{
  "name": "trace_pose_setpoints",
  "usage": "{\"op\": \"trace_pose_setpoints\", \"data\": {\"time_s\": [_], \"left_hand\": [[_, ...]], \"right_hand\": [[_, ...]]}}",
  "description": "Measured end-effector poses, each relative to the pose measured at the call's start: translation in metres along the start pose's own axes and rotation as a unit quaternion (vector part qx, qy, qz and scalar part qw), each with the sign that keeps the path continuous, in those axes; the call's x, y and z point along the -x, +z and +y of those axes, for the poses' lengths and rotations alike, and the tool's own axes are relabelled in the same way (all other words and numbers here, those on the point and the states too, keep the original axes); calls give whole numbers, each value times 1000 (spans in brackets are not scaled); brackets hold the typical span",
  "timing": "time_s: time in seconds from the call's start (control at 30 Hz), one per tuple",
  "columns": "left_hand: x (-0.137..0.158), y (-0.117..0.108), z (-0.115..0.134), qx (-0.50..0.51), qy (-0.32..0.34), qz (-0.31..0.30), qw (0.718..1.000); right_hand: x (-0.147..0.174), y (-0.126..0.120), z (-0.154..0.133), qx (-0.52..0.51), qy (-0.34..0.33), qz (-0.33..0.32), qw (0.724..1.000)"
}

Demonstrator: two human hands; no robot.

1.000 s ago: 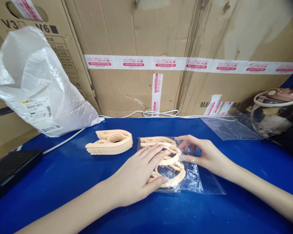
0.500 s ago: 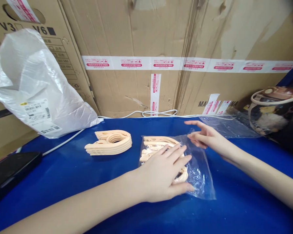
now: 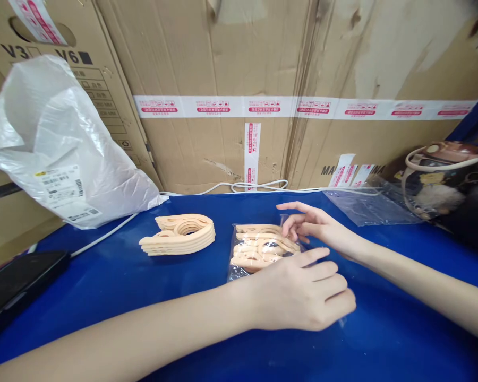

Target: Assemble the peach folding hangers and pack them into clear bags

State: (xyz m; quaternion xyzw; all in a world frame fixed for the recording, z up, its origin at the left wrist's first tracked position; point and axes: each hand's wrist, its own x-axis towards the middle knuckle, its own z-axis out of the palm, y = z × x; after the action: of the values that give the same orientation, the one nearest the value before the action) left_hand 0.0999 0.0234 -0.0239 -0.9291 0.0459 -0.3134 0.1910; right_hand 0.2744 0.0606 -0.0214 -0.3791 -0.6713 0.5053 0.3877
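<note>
A clear plastic bag (image 3: 239, 273) lies on the blue table with several beige folding hangers (image 3: 249, 248) inside. My left hand (image 3: 302, 292) is over the bag's near right part, its fingers curled down around the loose film. That side of the bag is mostly hidden under the hand. At the far right corner, my right hand (image 3: 313, 225) pinches the film between thumb and fingers, with the index finger stretched out to the left. To the left, apart from both hands, a neat stack of beige folding hangers (image 3: 183, 236) rests on the table.
A white plastic mailing bag (image 3: 63, 154) with a label leans at the left, above a black phone-like object (image 3: 19, 281). Large cardboard boxes (image 3: 207, 148) stand along the back, with a white cable (image 3: 219, 185) before them. Flat clear film (image 3: 374, 207) and a dark bag (image 3: 442, 180) lie right.
My left hand has slid right off the hangers onto the bag's loose end, its fingers curling. My right hand has moved left, and the film that spread out at the right has been drawn in.
</note>
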Motion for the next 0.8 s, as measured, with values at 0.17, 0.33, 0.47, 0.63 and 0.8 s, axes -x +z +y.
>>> {"op": "trace_pose_setpoints", "data": {"time_s": [0.17,0.33,0.47,0.63,0.8], "left_hand": [[5,1,-3,7,-56,32,998],[26,-20,5,45,-111,-45,992],[39,-34,14,77,-122,-140,980],[48,-29,15,-20,-116,-126,985],[42,-6,-7,-121,-162,-202,958]], "right_hand": [[3,7,7,191,-117,-17,974],[3,11,14,304,-129,-78,941],[0,9,13,326,-85,-143,931],[-18,-1,15,407,-98,-176,891],[-60,-7,17,636,-120,-85,758]]}}
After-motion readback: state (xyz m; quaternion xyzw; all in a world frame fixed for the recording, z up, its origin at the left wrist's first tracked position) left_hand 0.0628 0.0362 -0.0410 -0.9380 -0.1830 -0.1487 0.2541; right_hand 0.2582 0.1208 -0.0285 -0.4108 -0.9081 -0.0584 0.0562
